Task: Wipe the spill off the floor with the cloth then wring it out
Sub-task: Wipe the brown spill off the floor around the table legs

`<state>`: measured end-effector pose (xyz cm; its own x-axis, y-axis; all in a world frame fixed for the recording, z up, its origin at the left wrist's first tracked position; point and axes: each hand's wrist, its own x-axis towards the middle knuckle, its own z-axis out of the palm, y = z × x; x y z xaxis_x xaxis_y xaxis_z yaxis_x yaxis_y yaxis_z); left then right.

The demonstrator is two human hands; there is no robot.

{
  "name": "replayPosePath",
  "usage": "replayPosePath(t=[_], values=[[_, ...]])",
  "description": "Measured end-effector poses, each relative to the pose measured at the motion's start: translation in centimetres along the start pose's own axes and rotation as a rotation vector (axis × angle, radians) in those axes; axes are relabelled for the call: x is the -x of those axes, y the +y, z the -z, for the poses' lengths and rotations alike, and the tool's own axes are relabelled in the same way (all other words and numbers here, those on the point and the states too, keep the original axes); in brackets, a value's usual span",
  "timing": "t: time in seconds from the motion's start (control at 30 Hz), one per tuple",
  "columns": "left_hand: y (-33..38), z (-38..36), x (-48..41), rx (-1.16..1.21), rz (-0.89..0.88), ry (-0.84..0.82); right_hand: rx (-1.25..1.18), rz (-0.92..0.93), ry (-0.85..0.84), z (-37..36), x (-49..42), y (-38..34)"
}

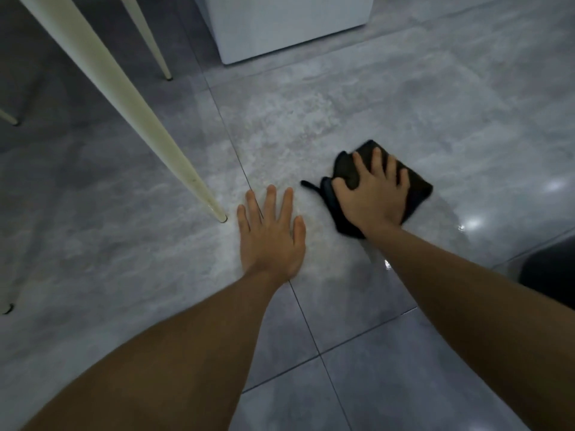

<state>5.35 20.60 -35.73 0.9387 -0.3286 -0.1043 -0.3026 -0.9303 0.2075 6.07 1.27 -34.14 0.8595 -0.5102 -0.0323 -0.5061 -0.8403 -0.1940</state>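
Palm down, fingers spread, the right hand (371,194) presses flat on top of the black cloth (417,188), pinning it to the grey tiled floor (389,104) rather than clutching it. That cloth is folded into a rough rectangle, its long axis running from lower left to upper right, one corner pointing away up the frame and a thin tail of fabric sticking out leftward. Just beside it, to the left, the left hand (270,234) lies open and flat on the tile, holding nothing, straddling a dark grout line (308,325). Down by the right forearm there is a glossy wet sheen (466,225) catching the light, close to the cloth's near edge. Plenty of bare tile ahead and to the right. Left side is tighter: a cream tapered furniture leg (130,110) slants down and lands near the left hand's little finger. Farther off, a white cabinet base (280,26) closes the top edge, and a dark rounded object (550,275) sits at the right margin, too cropped to identify.
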Motion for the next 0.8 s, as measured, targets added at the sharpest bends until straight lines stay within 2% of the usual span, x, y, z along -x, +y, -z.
replayPosePath(t=[0.1,0.17,0.27,0.37,0.43,0.57,0.67,0.73,0.8], values=[[-0.3,0.1,-0.1,-0.031,-0.021,-0.012,-0.039,0.257,0.028,-0.6,3.5,-1.6],[-0.5,0.1,0.0,-0.053,-0.033,-0.016,-0.060,0.333,0.033,-0.7,5.8,0.0],[-0.4,0.2,-0.1,-0.026,-0.021,-0.015,-0.015,0.290,0.011,-0.4,3.8,0.8],[0.0,0.2,-0.2,0.018,-0.020,0.012,-0.024,0.107,-0.017,-0.3,-0.6,-2.5],[0.1,0.2,-0.4,0.040,-0.030,0.019,-0.038,0.060,-0.030,-0.9,-1.5,-5.1],[-1.1,0.8,0.2,0.076,-0.106,0.029,-0.057,0.241,-0.031,-1.4,3.6,-5.8],[-2.2,1.0,1.8,0.368,-0.169,0.095,-0.017,0.341,-0.048,-0.8,5.2,-2.7],[-3.8,0.9,3.4,0.484,-0.135,0.184,0.005,0.340,-0.061,-0.6,3.8,-2.5],[-5.9,1.1,5.4,0.398,-0.090,0.242,0.022,0.253,-0.054,-0.9,2.3,-4.3]])
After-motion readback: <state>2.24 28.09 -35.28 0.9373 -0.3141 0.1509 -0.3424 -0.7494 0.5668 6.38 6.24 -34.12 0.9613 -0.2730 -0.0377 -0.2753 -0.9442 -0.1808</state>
